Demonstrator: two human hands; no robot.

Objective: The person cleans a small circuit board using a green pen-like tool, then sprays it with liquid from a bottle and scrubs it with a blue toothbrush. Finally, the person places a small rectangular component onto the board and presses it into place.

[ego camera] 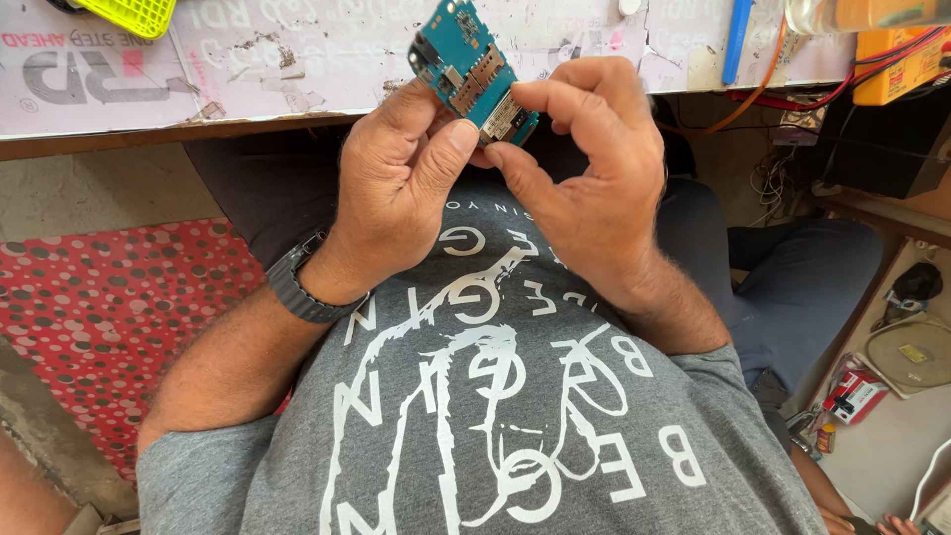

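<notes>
A small teal circuit board (pixel 464 61) with metal slots and dark chips is held up in front of my chest, just below the workbench edge. My left hand (pixel 396 188) grips it from below, thumb pressed near its lower end; a dark watch (pixel 300 289) sits on that wrist. My right hand (pixel 589 168) pinches the board's lower right corner with fingertip and thumb. Both hands touch each other around the board. The board's lower end is hidden behind my fingers.
A worn white workbench top (pixel 297 59) runs across the top, with a yellow mesh object (pixel 134 15) at its left and a blue pen-like tool (pixel 736 40) at right. Red and orange wires (pixel 852 79) and a yellow device (pixel 906 64) sit far right. A red dotted mat (pixel 109 317) lies left.
</notes>
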